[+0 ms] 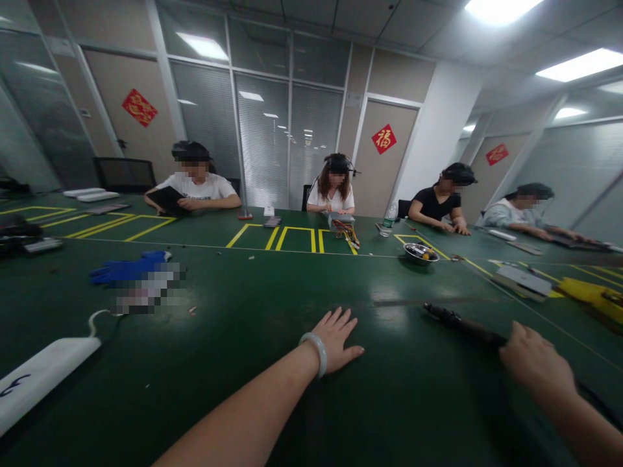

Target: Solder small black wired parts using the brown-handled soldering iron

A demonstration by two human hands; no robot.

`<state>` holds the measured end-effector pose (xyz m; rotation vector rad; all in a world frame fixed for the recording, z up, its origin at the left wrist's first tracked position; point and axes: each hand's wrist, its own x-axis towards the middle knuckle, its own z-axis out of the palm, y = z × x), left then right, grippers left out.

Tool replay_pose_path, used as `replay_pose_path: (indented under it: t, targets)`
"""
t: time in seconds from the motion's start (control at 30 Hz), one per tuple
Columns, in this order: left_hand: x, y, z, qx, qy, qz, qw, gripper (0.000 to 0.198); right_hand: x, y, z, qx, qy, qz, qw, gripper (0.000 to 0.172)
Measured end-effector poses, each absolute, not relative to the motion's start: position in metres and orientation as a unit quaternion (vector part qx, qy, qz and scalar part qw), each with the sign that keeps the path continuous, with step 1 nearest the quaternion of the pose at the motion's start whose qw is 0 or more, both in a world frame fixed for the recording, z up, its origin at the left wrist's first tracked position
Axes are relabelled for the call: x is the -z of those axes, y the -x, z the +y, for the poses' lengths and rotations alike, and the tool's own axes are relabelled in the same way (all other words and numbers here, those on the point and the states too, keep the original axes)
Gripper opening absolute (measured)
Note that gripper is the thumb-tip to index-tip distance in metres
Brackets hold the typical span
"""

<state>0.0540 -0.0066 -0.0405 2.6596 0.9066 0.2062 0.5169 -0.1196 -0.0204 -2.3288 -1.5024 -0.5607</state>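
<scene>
My left hand (338,340) lies palm down on the green table (272,402), fingers spread, holding nothing. A pale bangle (318,353) circles that wrist. To the right, my right hand (538,360) is closed around the near end of a long, black, rod-shaped tool (462,324), which looks like an electric screwdriver. Its narrower tip points away from me to the left, low over the table or resting on it; I cannot tell which. A dark cord-like strip (598,402) shows beside my right wrist. The gripped end is hidden by my fingers.
A metal bowl (421,253) of small parts stands beyond the tool. At right are a flat grey case (523,282) and a yellow object (591,292). Blue gloves (129,267) and a white power bank (48,373) lie left. Several people sit across the table.
</scene>
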Motion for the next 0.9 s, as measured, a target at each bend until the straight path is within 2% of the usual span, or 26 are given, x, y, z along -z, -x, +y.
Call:
replay_pose_path:
  t: [0.07, 0.2, 0.27, 0.37, 0.57, 0.9]
  targets:
    - [0.039, -0.054, -0.007, -0.069, -0.932, 0.317, 0.164, 0.073, 0.011, -0.455, -0.096, 0.186, 0.795, -0.565, 0.121, 0.060]
    - [0.039, -0.055, -0.007, -0.073, -0.930, 0.323, 0.159, 0.066, 0.002, -0.323, -0.056, 0.056, 0.719, -0.671, 0.172, 0.060]
    - [0.041, -0.056, -0.008, -0.080, -0.928, 0.332, 0.149, 0.063, 0.008, -0.270, -0.045, -0.010, 0.668, -0.721, 0.187, 0.060]
    - [0.043, -0.058, -0.009, -0.085, -0.933, 0.327, 0.123, 0.062, 0.025, -0.220, -0.038, -0.079, 0.598, -0.782, 0.159, 0.059]
    - [0.043, -0.062, -0.012, -0.071, -0.936, 0.333, 0.086, 0.067, 0.038, -0.208, -0.038, -0.100, 0.572, -0.806, 0.114, 0.056]
    - [0.042, -0.063, -0.010, -0.066, -0.935, 0.335, 0.095, 0.067, 0.034, -0.213, -0.037, -0.131, 0.572, -0.800, 0.129, 0.058]
